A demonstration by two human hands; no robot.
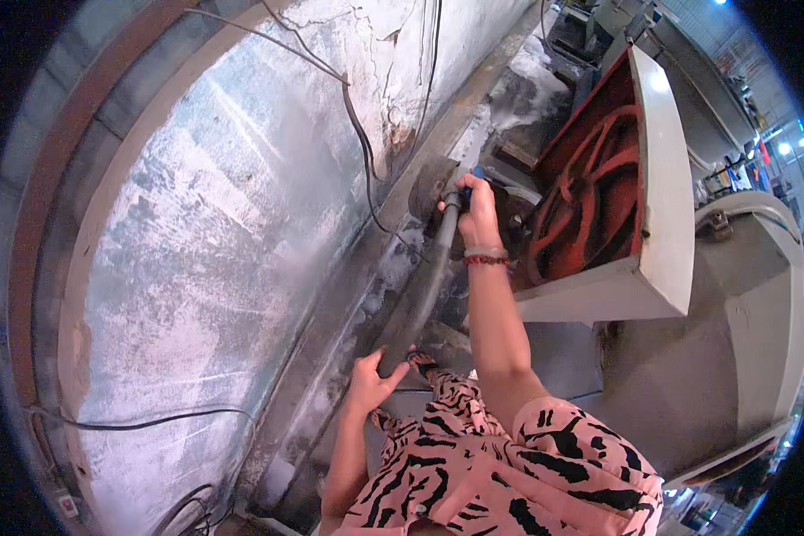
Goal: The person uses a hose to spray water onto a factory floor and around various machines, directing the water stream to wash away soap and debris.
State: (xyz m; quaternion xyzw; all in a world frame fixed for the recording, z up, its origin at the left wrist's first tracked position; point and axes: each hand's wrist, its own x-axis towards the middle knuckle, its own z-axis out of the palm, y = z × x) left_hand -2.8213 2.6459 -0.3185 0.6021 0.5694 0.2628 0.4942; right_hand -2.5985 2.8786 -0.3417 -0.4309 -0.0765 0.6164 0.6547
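Observation:
A grey, dusty pipe or hose (439, 250) slants down between my two hands. My right hand (480, 210) is closed around its upper end, close to a small blue part (479, 172) beside the fingers. Lower down, my left hand (366, 382) has its thumb and fingers on either side of the pipe's bottom end, which looks blurred and dark there. Its grip is loose, and its palm side is hidden. A dark round metal part (433, 186) sits just left of the pipe's top.
On the right stands a pale machine guard (670, 188) with a red spoked wheel (590, 192) inside. Behind it is a large grey housing (701, 357). A peeling wall (223, 232) with loose black cables (364, 143) runs along my left. My sandalled foot (422, 361) shows below the pipe.

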